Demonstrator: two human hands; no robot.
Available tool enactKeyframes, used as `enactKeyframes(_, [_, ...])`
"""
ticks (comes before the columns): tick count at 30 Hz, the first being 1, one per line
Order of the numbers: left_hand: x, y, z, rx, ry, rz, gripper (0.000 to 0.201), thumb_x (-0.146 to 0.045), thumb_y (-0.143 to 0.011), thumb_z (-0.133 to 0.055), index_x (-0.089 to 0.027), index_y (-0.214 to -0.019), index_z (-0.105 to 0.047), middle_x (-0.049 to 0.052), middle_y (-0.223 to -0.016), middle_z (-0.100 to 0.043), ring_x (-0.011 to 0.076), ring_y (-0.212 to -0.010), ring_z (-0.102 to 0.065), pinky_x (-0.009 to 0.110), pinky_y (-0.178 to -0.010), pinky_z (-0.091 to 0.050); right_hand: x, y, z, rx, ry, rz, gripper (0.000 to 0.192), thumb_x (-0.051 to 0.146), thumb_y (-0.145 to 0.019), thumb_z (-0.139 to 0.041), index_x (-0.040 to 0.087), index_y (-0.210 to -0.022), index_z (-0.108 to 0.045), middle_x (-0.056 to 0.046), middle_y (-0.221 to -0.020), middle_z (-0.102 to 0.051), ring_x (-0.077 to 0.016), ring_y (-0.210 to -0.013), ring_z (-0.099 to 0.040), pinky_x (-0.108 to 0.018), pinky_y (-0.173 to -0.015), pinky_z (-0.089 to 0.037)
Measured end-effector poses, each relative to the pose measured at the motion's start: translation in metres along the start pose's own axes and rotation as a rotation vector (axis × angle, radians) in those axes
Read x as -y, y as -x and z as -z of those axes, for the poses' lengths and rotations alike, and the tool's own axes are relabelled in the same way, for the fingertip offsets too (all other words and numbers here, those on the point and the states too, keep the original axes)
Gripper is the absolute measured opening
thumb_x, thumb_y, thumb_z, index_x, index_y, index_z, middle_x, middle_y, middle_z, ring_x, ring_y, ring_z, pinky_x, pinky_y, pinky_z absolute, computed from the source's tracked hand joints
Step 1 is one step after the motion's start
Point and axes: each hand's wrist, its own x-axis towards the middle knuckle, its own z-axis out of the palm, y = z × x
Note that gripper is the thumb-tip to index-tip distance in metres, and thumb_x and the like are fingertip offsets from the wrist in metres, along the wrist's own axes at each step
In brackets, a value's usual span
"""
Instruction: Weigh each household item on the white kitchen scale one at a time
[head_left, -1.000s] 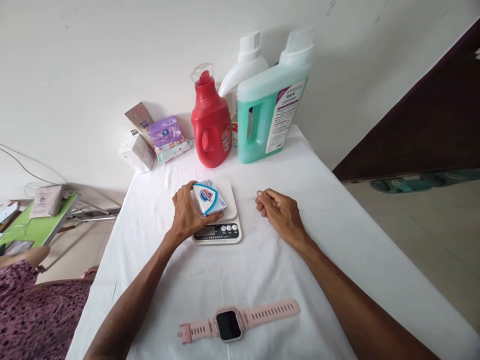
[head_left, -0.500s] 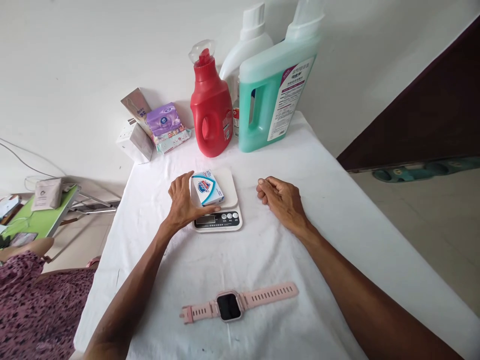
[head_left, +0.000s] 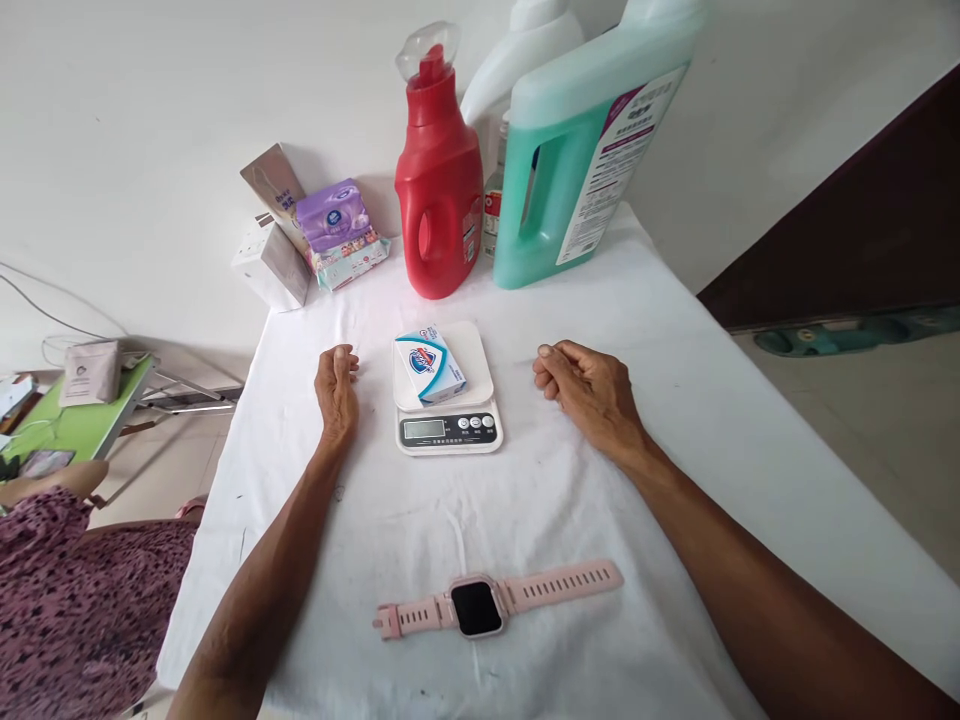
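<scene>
A white and blue soap box (head_left: 430,366) lies at a slant on the platform of a white kitchen scale (head_left: 475,370). The scale's small display (head_left: 424,429) shows no digits I can read. Left of the scale, my left hand (head_left: 337,393) rests on the cloth with its fingers curled in and nothing visible in it. My right hand (head_left: 589,392) lies on the other side of the scale, closed in a loose fist, apart from it. Nearer to me, a pink smartwatch (head_left: 476,607) with a dark screen is stretched out between my forearms.
Along the wall stand a red detergent bottle (head_left: 439,190), a white bottle (head_left: 521,58) and a green-filled jug (head_left: 555,170). A purple tissue pack (head_left: 333,215) and boxes (head_left: 274,265) sit back left. Someone in patterned clothing (head_left: 97,600) is beside the table's left edge.
My left hand has let go of the soap box and drawn back to the left, its fingers curling in. The soap box stays on the scale. The view has shifted slightly.
</scene>
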Motion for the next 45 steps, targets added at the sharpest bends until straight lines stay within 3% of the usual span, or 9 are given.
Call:
enactKeyframes(13, [-0.0017, -0.0004, -0.0012, 0.034, -0.065, 0.003, 0.056, -0.072, -0.101, -0.044, -0.021, -0.104, -0.068, 0.009, -0.1, -0.072, 0.0225, -0.094, -0.07, 0.036, -0.085, -0.054, 0.0014, -0.0006, 0.0004, -0.003, 0.0, -0.021, 0.05, 0.068, -0.092, -0.063, 0.023, -0.07, -0.064, -0.004, -0.067, -0.066, -0.0157, -0.057, -0.057, -0.026, -0.049, -0.043])
enactKeyframes(45, [0.0016, -0.0005, 0.001, 0.083, -0.136, -0.031, 0.048, -0.064, -0.102, -0.05, -0.021, -0.107, -0.07, 0.009, -0.107, -0.075, 0.0236, -0.098, -0.068, 0.038, -0.089, -0.052, -0.0011, -0.0007, -0.0004, -0.008, -0.001, -0.025, 0.043, 0.059, -0.095, -0.064, 0.023, -0.07, -0.064, -0.003, -0.067, -0.066, -0.0154, -0.057, -0.057, -0.028, -0.053, -0.046])
